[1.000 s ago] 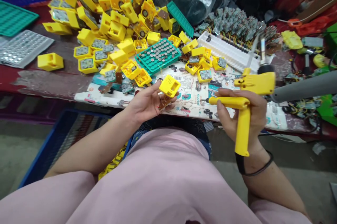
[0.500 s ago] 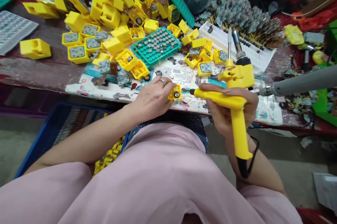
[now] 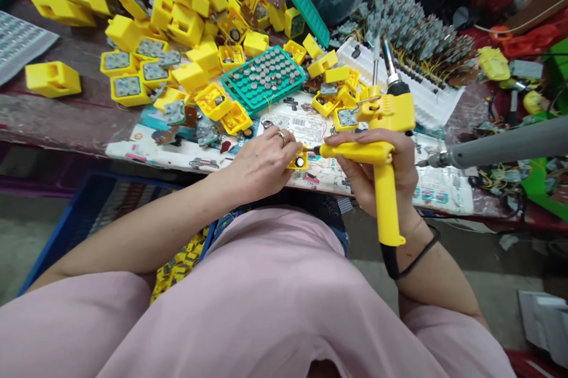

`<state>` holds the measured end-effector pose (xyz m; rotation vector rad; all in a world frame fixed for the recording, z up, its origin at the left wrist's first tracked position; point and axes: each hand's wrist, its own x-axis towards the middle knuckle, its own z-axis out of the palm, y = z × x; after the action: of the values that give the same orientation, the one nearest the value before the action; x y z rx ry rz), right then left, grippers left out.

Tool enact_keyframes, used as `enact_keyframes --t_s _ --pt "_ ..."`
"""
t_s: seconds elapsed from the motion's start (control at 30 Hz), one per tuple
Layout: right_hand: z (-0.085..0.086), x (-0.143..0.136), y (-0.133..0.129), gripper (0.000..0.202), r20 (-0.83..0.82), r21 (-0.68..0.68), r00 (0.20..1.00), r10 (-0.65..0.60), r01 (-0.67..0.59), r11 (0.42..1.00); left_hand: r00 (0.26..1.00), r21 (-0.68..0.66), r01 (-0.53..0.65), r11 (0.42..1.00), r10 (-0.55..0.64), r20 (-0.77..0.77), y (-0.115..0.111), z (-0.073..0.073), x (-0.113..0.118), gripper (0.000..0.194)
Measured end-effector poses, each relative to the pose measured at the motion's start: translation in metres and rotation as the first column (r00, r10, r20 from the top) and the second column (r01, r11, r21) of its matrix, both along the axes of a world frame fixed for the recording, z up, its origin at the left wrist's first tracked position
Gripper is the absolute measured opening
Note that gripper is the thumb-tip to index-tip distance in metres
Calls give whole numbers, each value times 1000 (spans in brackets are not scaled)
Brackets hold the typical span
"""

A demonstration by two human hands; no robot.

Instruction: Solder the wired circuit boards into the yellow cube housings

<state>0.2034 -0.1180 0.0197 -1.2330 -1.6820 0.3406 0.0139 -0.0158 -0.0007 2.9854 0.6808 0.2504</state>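
Observation:
My left hand (image 3: 266, 159), with a ring on one finger, is closed on a small yellow plastic housing (image 3: 303, 165) at the front of the table. A round metal-faced part shows inside the housing, while my fingers hide its left side. My right hand (image 3: 402, 156) is wrapped round a yellow soldering gun (image 3: 385, 203) with a black cable at its lower end. Its metal tubes point up and away. From the gun's left-pointing yellow part, a thin dark tip reaches the housing's upper right edge; whether it touches I cannot tell.
Behind my hands lies a green tray (image 3: 266, 79) of small round metal parts. Yellow housings (image 3: 186, 23) are heaped at the back left. Wired grey parts (image 3: 412, 26) lie by a white foam tray (image 3: 437, 103). A grey rod-like tool (image 3: 501, 144) juts in from the right.
My right hand and the soldering gun have moved left, bringing the thin tip from beside the housing to its edge. My left hand keeps its grip, nearly still.

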Motion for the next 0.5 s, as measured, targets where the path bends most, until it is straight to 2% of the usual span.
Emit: enact_keyframes --t_s 0.1,0.23,0.33,0.43,0.5 --pt "4 2 1 36 -60 28 998 31 -29 999 1000 -20 -7 1000 7 -17 1 1 -1 31" --pt "7 5 -1 42 -149 145 988 -48 70 987 997 -81 -70 994 67 -31 2 0 -5 35" --pt "4 5 -4 41 -177 150 982 -63 91 985 994 -132 -109 985 107 -22 3 -3 -9 39" --pt "-1 3 -8 39 -172 128 979 -111 134 983 985 -273 -131 953 156 72 4 -9 -13 43" --pt "-2 0 -11 38 -182 147 970 -163 191 971 953 -464 -126 877 237 189 5 -12 -14 46"
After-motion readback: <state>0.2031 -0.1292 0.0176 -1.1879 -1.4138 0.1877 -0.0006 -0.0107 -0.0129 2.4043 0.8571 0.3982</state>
